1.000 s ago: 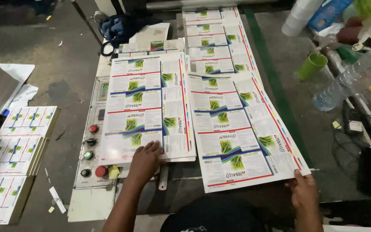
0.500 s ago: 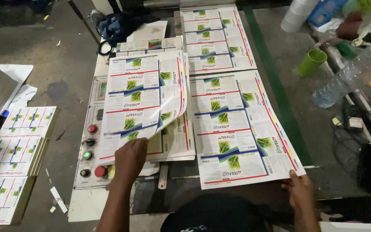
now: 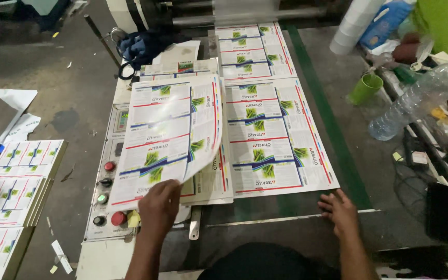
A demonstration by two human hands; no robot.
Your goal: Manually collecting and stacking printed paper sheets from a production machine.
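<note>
The left hand (image 3: 157, 206) pinches the near edge of a printed sheet (image 3: 169, 135) and holds it lifted and curled, its right side bowing up off the stack of sheets (image 3: 214, 179) beneath it on the worktop (image 3: 265, 228). The sheet carries rows of white labels with green leaf pictures and red and blue lines. The right hand (image 3: 340, 210) lies flat on the worktop with fingers spread, empty, just beside the near right corner of a second printed sheet (image 3: 278, 140) that lies flat to the right of the stack. Beyond it a further sheet (image 3: 252, 52) leads up to the machine. Left of the lifted sheet sits a control panel (image 3: 107, 192) with red and green buttons. Stacks of printed sheets (image 3: 6, 207) stand on the floor at far left. A green cup (image 3: 365, 88) and a clear plastic bottle (image 3: 416, 101) are at the right.
</note>
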